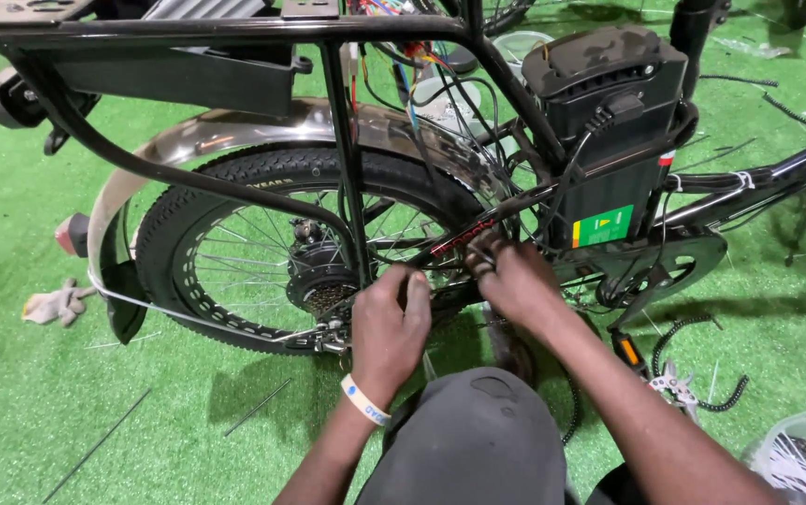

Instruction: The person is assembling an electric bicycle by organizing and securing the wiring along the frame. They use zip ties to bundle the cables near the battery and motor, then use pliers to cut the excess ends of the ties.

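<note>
On the green artificial turf (pixel 66 411), a grey rag (pixel 57 302) lies left of the electric bicycle's rear wheel (pixel 262 245), where the left hand (pixel 390 327) clasps the chainstay (pixel 440 252) and the right hand (pixel 513 281) pinches cables (pixel 478 251) below the black battery pack (pixel 609 122).

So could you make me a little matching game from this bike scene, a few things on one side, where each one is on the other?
Things:
1. battery pack
2. left hand
3. rag
4. right hand

Places:
A. lying on the green turf behind the rear wheel
B. mounted upright on the frame
C. at the cables under the battery
D. beside the wheel hub

Pairs: 1-B, 2-D, 3-A, 4-C
</note>
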